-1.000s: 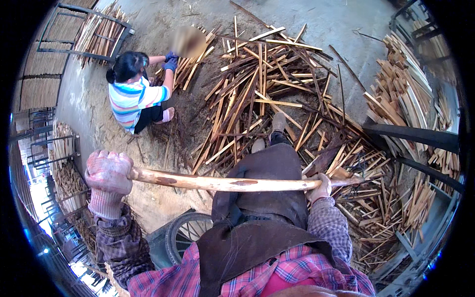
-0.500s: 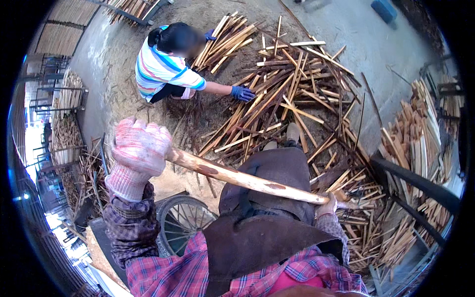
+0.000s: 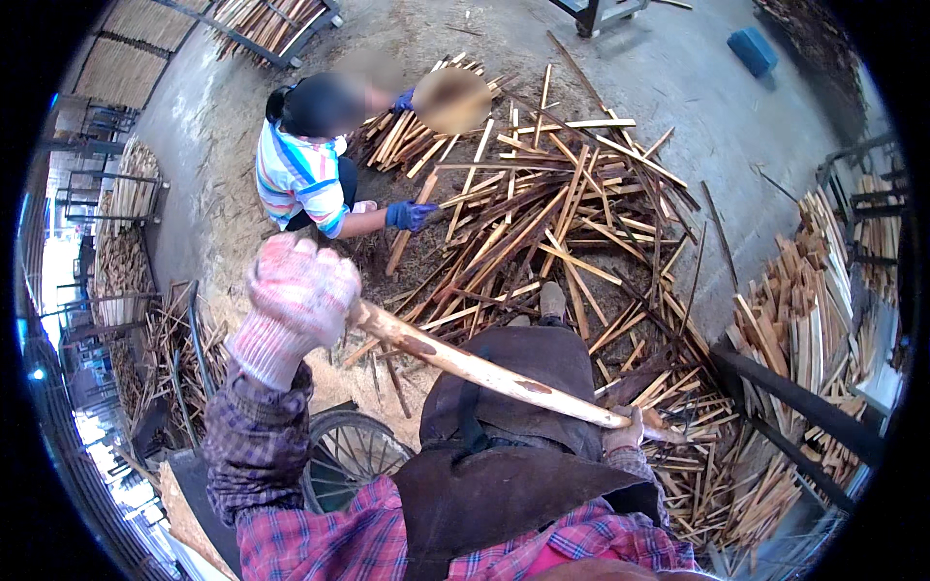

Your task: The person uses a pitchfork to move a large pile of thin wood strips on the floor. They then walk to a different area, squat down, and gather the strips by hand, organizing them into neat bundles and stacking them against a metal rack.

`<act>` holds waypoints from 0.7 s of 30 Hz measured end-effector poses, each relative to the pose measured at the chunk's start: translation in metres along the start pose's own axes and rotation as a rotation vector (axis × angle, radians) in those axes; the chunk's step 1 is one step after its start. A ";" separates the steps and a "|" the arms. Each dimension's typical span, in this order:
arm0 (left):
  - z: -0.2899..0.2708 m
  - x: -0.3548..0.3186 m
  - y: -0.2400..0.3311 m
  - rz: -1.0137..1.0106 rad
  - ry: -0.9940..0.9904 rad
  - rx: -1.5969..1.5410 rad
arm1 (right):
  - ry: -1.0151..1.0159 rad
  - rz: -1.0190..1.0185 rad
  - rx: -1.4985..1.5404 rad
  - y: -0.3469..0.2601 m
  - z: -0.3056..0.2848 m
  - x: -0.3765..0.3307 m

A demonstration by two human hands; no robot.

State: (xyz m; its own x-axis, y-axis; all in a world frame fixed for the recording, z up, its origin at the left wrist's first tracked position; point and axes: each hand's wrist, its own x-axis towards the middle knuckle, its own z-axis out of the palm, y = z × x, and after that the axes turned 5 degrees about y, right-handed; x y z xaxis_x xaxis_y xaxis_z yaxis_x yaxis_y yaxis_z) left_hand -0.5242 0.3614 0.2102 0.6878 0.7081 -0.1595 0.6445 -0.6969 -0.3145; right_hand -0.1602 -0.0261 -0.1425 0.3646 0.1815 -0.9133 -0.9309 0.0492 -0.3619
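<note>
My left hand (image 3: 302, 290), in a pale pinkish knit glove, is closed in a fist round the upper left end of a wooden pole (image 3: 489, 371). The pole is barked off in places, with dark brown patches. It slants down to the right across my dark apron (image 3: 523, 407). My right hand (image 3: 623, 433) grips it near its other end, partly hidden by the pole. Beyond my feet lies a large tangled heap of thin wood strips (image 3: 542, 213).
At the far left of the heap a co-worker (image 3: 302, 174) in blue gloves crouches beside a smaller bundle of strips (image 3: 399, 140). A spoked wheel (image 3: 351, 460) stands near my left elbow. Dark metal bars (image 3: 804, 397) and stacked wood (image 3: 799, 290) are on the right. A blue block (image 3: 752, 51) lies far off.
The co-worker's nearer hand has drawn back left from the heap. The view has shifted slightly, and my hands still hold the pole at much the same slant.
</note>
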 end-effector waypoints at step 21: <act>0.030 0.123 -0.025 -0.047 0.073 0.221 | -0.615 0.146 -0.562 -0.044 0.005 0.119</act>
State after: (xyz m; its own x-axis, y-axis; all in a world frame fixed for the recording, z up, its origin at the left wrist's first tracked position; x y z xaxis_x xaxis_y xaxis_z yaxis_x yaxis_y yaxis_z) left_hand -0.4657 0.4688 0.1704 0.6861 0.7237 -0.0742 0.5934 -0.6157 -0.5184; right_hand -0.0758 -0.0013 -0.2346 0.0139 0.6583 -0.7526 -0.7597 -0.4824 -0.4360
